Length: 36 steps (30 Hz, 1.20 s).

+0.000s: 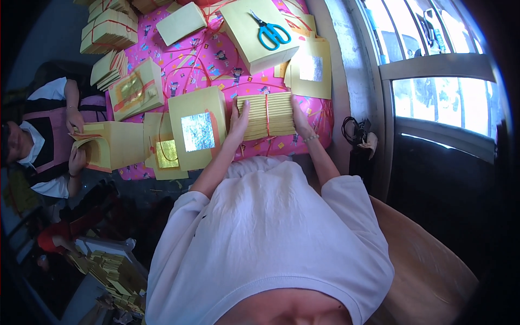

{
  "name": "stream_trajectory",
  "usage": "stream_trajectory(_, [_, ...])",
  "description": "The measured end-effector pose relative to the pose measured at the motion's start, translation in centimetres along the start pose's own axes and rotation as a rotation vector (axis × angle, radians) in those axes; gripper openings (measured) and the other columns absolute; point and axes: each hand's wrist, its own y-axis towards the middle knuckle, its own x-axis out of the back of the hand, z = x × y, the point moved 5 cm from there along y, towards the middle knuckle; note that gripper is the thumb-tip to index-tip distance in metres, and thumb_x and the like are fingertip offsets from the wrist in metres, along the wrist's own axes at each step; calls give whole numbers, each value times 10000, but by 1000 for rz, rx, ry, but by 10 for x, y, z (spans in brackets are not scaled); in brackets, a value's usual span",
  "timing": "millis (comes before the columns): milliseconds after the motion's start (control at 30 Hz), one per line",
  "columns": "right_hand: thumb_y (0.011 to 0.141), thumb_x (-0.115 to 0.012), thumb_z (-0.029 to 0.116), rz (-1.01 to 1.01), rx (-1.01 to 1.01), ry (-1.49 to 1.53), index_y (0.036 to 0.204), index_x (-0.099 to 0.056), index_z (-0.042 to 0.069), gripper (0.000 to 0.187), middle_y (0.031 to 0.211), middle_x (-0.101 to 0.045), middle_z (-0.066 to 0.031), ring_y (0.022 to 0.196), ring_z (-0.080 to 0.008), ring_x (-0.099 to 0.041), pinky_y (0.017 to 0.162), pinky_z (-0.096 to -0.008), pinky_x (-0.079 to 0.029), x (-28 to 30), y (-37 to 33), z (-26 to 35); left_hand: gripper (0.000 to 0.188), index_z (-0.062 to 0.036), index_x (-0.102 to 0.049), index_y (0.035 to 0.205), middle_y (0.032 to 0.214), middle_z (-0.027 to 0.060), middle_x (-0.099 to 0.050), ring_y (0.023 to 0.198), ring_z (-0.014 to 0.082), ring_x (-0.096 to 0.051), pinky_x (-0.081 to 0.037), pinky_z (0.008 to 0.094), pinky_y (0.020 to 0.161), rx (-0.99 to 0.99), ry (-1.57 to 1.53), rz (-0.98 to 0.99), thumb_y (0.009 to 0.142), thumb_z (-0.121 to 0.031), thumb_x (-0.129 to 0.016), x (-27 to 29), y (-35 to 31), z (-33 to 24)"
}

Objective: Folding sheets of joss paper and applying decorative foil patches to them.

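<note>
By the near edge of the pink tabletop [319,122], close to its right corner, the person's left hand [240,120] and right hand [300,120] clamp a bundle of yellow paper [253,116] between them, fingers pressed along its two ends. That grip looks meant to keep the layers square, I'd say; the red string [267,111] around the middle probably stops them spreading. The bundle lies squarely between the two sets of fingers, touching both.

Just left of the left hand sits a yellow stack [180,116] with a silver square facing up. Beyond the bundle, toward the far edge, blue-handled scissors [273,36] rest on a taller block [248,47], perhaps to stay within reach. At the left edge, a co-worker's hands [76,160] hold open the end of another stack [127,145].
</note>
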Motion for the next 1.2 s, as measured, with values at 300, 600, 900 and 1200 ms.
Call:
stream_trajectory(300, [1041,-243,497,-6,-49,13,1539,-229,158,602,1507,-342,-116,1376,-211,-317,1151,-328,-222,-6,-8,18,807,-55,-218,1505,1447,148,-402,1325,244,-407,-349,380,1084,62,-114,115,954,-595,-454,-8,-2,-7])
stream_trajectory(600, [1025,-371,296,-34,339,-969,1365,-534,209,387,1374,-515,-68,1256,-274,-419,1091,-438,-206,-8,-53,132,831,-95,-405,1430,1403,129,-480,1288,252,-461,-395,430,1057,409,-588,338,905,-736,-343,-40,16,58])
stream_trajectory(900, [933,-575,219,-382,538,-1139,1220,-652,329,317,1284,-604,-37,1241,-331,-447,1032,-505,-269,-3,-53,91,828,-36,-428,1403,1385,144,-489,1260,264,-476,-394,404,1046,293,-228,168,928,-708,-335,-37,34,63])
stream_trajectory(1200, [963,-532,243,-246,501,-941,1326,-535,92,393,1343,-550,-131,1318,-397,-401,1037,-551,-328,-10,-45,82,622,2,-267,1484,1505,234,-323,1397,357,-316,-257,420,1143,-256,120,-31,1035,-425,-313,-14,-22,-57])
